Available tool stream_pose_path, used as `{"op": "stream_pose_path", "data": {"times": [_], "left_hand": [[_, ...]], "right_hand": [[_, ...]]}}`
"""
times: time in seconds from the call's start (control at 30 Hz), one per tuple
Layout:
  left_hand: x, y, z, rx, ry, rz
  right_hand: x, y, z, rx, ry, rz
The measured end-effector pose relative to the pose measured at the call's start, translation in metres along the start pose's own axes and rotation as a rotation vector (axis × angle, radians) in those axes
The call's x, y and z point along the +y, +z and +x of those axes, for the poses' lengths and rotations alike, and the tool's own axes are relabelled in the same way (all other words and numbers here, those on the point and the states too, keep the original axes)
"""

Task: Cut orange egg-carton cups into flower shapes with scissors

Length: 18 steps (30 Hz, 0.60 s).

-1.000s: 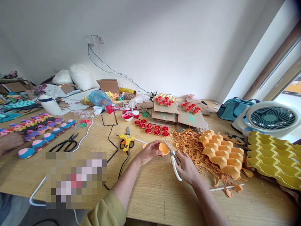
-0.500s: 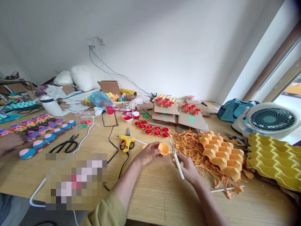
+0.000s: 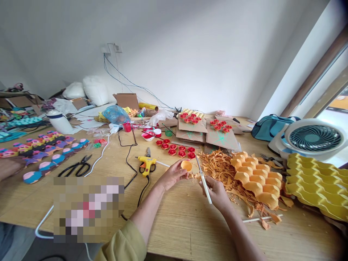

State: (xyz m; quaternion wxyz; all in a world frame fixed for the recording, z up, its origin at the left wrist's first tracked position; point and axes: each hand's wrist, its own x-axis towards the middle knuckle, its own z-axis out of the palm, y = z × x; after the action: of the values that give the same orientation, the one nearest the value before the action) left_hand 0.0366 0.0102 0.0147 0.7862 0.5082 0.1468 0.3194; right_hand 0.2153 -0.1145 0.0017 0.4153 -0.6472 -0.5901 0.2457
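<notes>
An orange egg-carton cup (image 3: pixel 186 166) is pinched between the thumb and fingers of my left hand (image 3: pixel 174 175), its hollow side turned up towards me. My right hand (image 3: pixel 214 190) is closed around white-handled scissors (image 3: pixel 206 188), whose metal blades point up and away, just right of the cup and apart from it. Beyond both hands lie several red paper roses (image 3: pixel 182 148) in rows. A heap of curled orange trimmings (image 3: pixel 217 168) spreads to the right, against an orange egg-carton piece (image 3: pixel 257 177).
Left of my hands lies a yellow glue gun (image 3: pixel 146 166) with a black cord. Black-handled scissors (image 3: pixel 76 168) rest farther left, near painted carton strips (image 3: pixel 51 159) and another person's arm (image 3: pixel 9 168). Yellow egg trays (image 3: pixel 315 185) and a white fan (image 3: pixel 312 137) stand at the right.
My left hand has tipped the cup more upright and raised it slightly to the left. The scissors in my right hand have shifted up a little.
</notes>
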Motion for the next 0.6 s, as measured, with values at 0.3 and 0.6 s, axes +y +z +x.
{"op": "stream_pose_path", "data": {"times": [0.3,0.6], "left_hand": [[-0.0038,0.0055,0.0018,0.157,0.062,0.303],[0.0028,0.0000,0.0023,0.291,0.170,0.371]], "right_hand": [[-0.0026,0.0034,0.0006,-0.122,0.041,0.174],[0.0001,0.0056,0.0012,-0.196,0.086,0.307]]}}
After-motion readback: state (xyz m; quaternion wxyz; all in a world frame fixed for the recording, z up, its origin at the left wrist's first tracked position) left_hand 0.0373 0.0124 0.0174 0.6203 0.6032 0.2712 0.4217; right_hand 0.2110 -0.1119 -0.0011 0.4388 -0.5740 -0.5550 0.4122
